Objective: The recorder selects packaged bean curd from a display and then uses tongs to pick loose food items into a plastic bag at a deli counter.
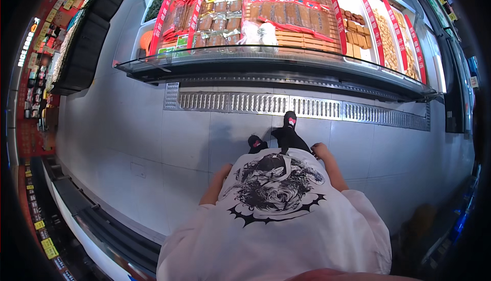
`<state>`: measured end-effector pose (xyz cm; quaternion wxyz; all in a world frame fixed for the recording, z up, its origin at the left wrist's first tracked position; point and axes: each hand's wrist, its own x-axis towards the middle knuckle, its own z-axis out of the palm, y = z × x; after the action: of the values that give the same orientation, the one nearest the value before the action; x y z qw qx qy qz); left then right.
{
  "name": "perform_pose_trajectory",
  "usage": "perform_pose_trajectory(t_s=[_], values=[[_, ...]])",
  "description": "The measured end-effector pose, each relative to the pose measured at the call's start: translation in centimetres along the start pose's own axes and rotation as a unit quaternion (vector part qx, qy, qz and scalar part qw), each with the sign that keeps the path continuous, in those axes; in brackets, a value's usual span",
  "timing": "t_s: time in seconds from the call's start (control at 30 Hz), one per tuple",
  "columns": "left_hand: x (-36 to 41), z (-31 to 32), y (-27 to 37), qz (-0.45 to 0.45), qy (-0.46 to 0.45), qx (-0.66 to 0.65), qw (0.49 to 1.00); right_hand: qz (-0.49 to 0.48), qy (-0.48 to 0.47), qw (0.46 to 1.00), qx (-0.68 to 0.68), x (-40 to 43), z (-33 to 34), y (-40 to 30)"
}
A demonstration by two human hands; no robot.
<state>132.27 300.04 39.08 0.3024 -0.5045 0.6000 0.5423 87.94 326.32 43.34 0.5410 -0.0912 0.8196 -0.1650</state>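
Observation:
Both arms hang at my sides along a white printed T-shirt [280, 212]. My left hand [225, 171] is partly hidden by the shirt's edge, and I cannot tell how its fingers lie. Beside my dark trousers, my right hand [320, 151] hangs with bent fingers, and nothing plainly shows in it. Before me stands a glass-fronted display case [268, 52], apart from both hands. It holds dark packaged food slabs [291, 14], small packed brown blocks [219, 20], white wrapped bundles [259, 33] and brown tofu-like pieces [357, 35].
A metal floor grate [261, 103] runs along the case's foot. Red divider strips [334, 12] bearing writing part the goods. An orange basket [145, 40] sits at the case's left end. Black display stands [82, 47] flank the grey tile floor [184, 135] on the left.

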Motion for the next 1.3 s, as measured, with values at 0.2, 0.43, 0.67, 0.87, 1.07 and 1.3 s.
perform_pose_trajectory(t_s=[0.2, 0.43, 0.67, 0.87, 1.07, 1.3], values=[[4.1, -3.9, 1.8, 0.119, 0.025, 0.130, 0.984, 0.024, 0.011, 0.995, -0.100, -1.9, 0.6, -1.2], [4.2, -6.1, 5.5, 0.231, 0.072, 0.113, 0.964, -0.091, 0.077, 0.965, -0.233, 2.1, 2.8, 2.2], [1.0, -6.6, 1.9, 0.189, 0.057, 0.117, 0.973, 0.015, 0.038, 0.998, -0.052, 1.2, 2.1, -5.7], [2.8, -10.4, -1.6, 0.166, -0.003, 0.193, 0.967, 0.020, 0.043, 0.999, -0.027, 0.1, 2.9, -4.3], [7.4, -13.5, 7.4, 0.124, -0.026, 0.234, 0.964, 0.025, 0.051, 0.994, -0.096, -0.4, 2.7, -1.3], [9.2, -14.3, 20.4, 0.055, -0.042, -0.138, 0.988, 0.062, 0.039, 0.997, -0.030, 1.0, -1.9, -5.4]])
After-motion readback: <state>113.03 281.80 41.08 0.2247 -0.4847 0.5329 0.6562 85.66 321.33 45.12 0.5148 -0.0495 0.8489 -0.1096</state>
